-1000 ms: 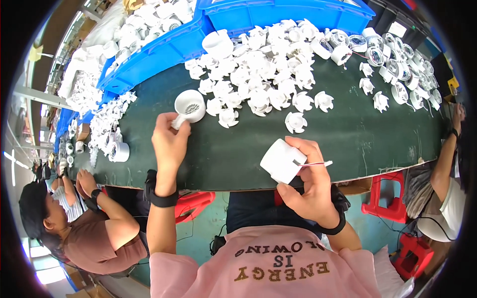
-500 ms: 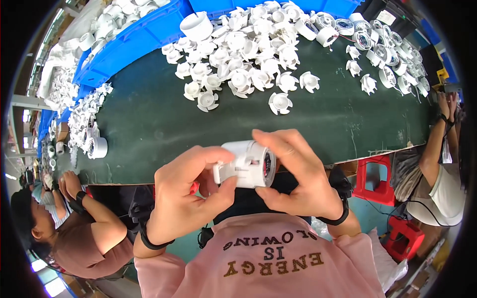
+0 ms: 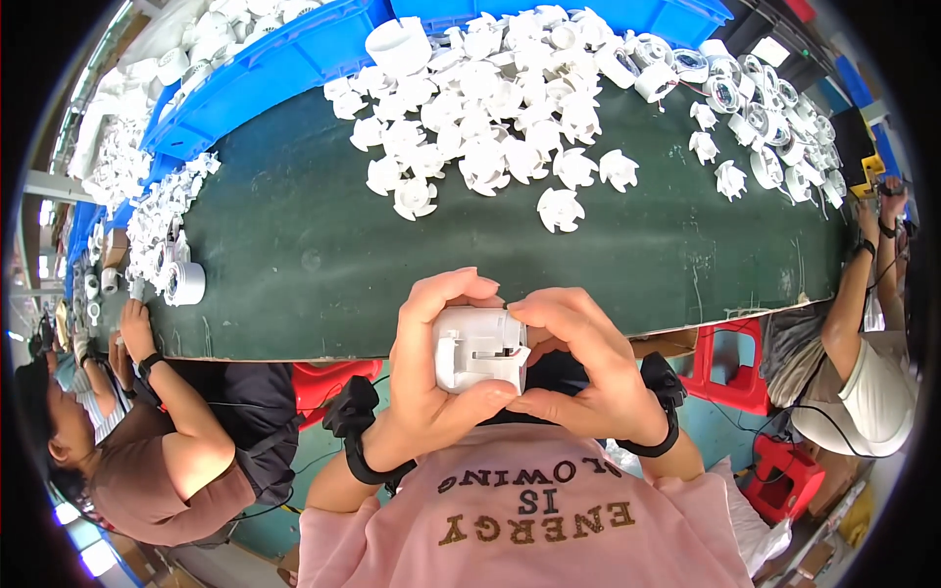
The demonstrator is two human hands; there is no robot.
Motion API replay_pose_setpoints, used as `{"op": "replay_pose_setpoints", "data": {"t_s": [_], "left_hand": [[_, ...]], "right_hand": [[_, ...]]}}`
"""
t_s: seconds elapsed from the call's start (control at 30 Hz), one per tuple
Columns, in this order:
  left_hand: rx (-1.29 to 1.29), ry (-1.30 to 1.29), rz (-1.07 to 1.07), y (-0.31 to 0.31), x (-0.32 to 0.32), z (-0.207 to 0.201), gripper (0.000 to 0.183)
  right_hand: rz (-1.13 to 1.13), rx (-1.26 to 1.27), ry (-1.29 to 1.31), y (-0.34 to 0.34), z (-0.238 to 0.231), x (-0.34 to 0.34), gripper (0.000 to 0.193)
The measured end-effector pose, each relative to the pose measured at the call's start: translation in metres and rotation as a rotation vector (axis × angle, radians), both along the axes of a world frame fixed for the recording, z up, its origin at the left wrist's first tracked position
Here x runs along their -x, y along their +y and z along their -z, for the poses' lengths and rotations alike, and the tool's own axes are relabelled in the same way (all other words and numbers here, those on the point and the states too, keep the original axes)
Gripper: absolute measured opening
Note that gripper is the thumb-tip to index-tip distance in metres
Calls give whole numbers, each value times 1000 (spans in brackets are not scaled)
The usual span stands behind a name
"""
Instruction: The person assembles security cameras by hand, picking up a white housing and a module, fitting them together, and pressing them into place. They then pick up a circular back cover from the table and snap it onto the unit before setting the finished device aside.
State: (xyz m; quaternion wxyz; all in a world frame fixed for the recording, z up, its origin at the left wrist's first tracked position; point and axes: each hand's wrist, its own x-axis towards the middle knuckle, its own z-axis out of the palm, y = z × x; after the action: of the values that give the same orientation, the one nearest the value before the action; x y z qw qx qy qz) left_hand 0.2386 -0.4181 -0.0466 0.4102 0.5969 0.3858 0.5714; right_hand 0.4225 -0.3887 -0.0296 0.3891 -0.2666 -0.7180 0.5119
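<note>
Just off the table's near edge, a white plastic fan housing [image 3: 467,376] is held between my two hands, its slotted, recessed side turned up. My left hand [image 3: 423,372] wraps its left side, with the thumb along the lower edge. On the right, my right hand [image 3: 588,370] pinches the housing, fingers at the upper corner and thumb at the lower one. A small dark opening shows at the right end of the slot. Both hands are closed, and my palms hide part of the housing's sides.
Many white fan impellers [image 3: 490,118] pile up across the green table [image 3: 412,265]. Wired round housings [image 3: 760,108] lie at the far right. Blue bins [image 3: 265,78] line the back. More white parts [image 3: 162,225] sit left. Co-workers [image 3: 167,441] work on both sides; red stools [image 3: 730,367] stand below.
The housing has been turned, so its slotted side now faces up and its round open end no longer shows. My left hand has moved right and wrapped around it; my hands are closer together.
</note>
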Motion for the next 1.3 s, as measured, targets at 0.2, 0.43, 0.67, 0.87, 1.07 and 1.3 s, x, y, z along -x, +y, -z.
{"op": "replay_pose_setpoints", "data": {"t_s": [0.2, 0.43, 0.67, 0.87, 1.07, 1.3], "left_hand": [[-4, 168, 68, 4, 4, -7, 90], [97, 293, -97, 5, -7, -14, 77], [444, 50, -409, -6, 71, -2, 51], [457, 155, -671, 4, 206, 14, 53], [555, 315, -708, 5, 242, 13, 57], [5, 661, -1111, -10, 194, 0, 46]], "right_hand": [[43, -157, 7, -1, 4, 2, 58], [120, -244, -93, -3, 1, 1, 59], [310, -425, -484, 28, -16, -60, 53], [744, -504, -923, 112, -4, -174, 50], [705, -273, -838, 128, 12, -181, 44], [683, -7, -484, 121, 15, -194, 30]]}}
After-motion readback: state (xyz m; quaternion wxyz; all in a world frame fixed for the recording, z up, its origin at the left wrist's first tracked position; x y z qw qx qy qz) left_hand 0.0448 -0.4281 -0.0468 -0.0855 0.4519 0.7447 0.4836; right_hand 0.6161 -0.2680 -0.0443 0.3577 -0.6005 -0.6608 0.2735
